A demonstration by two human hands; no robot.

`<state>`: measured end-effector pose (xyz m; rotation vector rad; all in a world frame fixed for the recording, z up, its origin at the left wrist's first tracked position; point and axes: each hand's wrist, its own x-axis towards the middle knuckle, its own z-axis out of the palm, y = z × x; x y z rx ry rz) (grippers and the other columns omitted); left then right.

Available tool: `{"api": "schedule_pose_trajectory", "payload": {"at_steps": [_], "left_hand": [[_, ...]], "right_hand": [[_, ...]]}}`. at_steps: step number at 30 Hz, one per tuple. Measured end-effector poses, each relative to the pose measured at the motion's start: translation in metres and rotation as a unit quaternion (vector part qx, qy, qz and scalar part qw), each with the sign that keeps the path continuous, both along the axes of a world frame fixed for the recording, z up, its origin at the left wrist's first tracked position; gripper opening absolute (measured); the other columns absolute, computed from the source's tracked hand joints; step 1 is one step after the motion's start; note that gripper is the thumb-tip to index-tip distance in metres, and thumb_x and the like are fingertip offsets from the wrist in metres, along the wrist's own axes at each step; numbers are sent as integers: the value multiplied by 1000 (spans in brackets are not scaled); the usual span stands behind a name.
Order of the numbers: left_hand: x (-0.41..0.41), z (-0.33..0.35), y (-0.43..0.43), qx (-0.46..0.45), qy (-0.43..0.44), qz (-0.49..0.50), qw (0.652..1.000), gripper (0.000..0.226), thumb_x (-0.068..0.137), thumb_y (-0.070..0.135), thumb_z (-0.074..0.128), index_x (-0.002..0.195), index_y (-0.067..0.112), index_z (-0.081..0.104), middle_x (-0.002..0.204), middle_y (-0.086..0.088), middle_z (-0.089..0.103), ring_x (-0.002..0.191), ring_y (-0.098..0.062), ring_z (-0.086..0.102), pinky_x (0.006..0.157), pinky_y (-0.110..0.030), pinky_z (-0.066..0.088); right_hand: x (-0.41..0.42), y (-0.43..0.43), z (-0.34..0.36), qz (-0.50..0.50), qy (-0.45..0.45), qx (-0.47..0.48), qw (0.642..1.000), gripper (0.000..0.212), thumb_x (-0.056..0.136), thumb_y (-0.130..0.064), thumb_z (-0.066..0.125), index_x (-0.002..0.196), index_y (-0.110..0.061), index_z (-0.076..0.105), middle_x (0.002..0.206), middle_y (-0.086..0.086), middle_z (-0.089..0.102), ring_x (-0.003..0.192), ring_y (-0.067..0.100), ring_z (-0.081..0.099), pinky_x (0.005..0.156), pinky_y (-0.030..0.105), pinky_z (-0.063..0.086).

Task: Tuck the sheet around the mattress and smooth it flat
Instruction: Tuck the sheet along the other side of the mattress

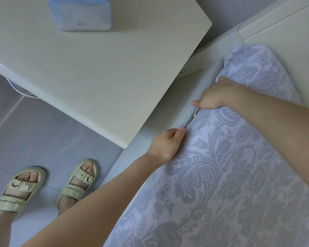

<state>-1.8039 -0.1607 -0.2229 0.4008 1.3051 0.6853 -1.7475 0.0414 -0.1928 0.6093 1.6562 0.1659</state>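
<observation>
Left hand point(166, 144) pinches the sheet point(221, 184) (floral), right hand point(214, 97) at its edge.

Home bedroom, bed frame point(200, 97), patterned sheet point(230, 175), bedside table point(96, 77)

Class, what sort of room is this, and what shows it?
Probably a bedroom: a patterned sheet lies inside a pale bed frame, with a white bedside table alongside.

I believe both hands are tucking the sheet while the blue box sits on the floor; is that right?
No: the head view shows the blue box on the white table, not the floor. The left hand and right hand do tuck the sheet.
</observation>
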Motion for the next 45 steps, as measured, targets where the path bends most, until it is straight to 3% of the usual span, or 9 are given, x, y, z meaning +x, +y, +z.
{"api": "schedule_pose_trajectory", "payload": {"at_steps": [5, 10, 14, 17, 23, 28, 33, 38, 45], "left_hand": [[1, -9, 7, 2, 19, -11, 1000, 48, 99, 45, 31, 108, 11, 63, 109, -8, 65, 104, -25, 57, 94, -33, 44], [2, -18, 8, -2, 4, 18, 1000, 46, 98, 43, 35, 102, 4, 60, 105, -17, 64, 101, -33, 58, 96, -45, 45], [2, -23, 10, -2, -8, 19, 1000, 49, 95, 49, 36, 101, 6, 59, 105, -16, 65, 101, -33, 59, 96, -46, 46], [-1, -25, 9, -22, -48, 45, 998, 44, 93, 48, 39, 100, 10, 60, 108, -11, 66, 103, -29, 61, 99, -45, 46], [-25, -22, -26, -43, -11, 119, 992, 31, 100, 30, 36, 97, 12, 60, 102, -3, 64, 96, -20, 60, 97, -37, 48], [-27, -18, -111, -75, 38, 41, 996, 27, 98, 29, 37, 96, 22, 63, 103, 7, 63, 100, -16, 57, 97, -34, 45], [-29, -8, -199, -103, 37, 15, 994, 26, 98, 23, 39, 99, 20, 64, 103, 6, 63, 102, -17, 58, 96, -31, 46], [-36, 4, -268, -60, 71, 3, 996, 30, 99, 11, 36, 113, 18, 62, 112, 9, 53, 91, 5, 50, 72, 6, 33], [-27, 14, -341, -98, -10, -5, 995, 25, 99, 26, 40, 98, 25, 65, 94, 13, 60, 92, -6, 53, 77, -9, 38]], "right_hand": [[-2, 7, -9, -121, 33, 16, 992, 72, 93, -64, 19, 133, -14, 51, 143, 12, 46, 131, 30, 42, 106, 38, 31], [-2, 21, -1, -33, 322, 132, 937, 54, 99, -45, 31, 80, -8, 65, 72, 15, 58, 80, 34, 56, 69, 33, 38], [3, 46, -1, 39, 138, 165, 976, 67, 98, -52, 14, 106, -12, 67, 109, 18, 66, 111, 31, 56, 109, 43, 22], [9, 53, -11, -12, 62, 122, 991, 72, 97, -55, 8, 124, -12, 58, 133, 17, 54, 130, 29, 42, 115, 45, 11], [8, 9, 6, 73, 352, 216, 908, 64, 95, -40, 17, 78, 2, 63, 78, 24, 64, 79, 38, 59, 116, 49, 16], [8, -120, 20, -17, 535, 74, 842, 46, 94, -33, 32, 72, -8, 64, 74, 8, 67, 78, 30, 61, 111, 38, 20], [37, -257, 33, -35, 542, -32, 839, 41, 94, -34, 35, 71, -18, 66, 76, -8, 69, 86, 20, 65, 113, 40, 17], [53, -351, 45, -23, 533, -38, 845, 39, 93, -35, 41, 84, -16, 73, 91, -4, 72, 95, 23, 64, 112, 47, 22], [39, -414, 18, -10, 471, -106, 876, 51, 92, -46, 31, 78, -20, 72, 72, -5, 69, 83, 20, 67, 110, 44, 27]]}}
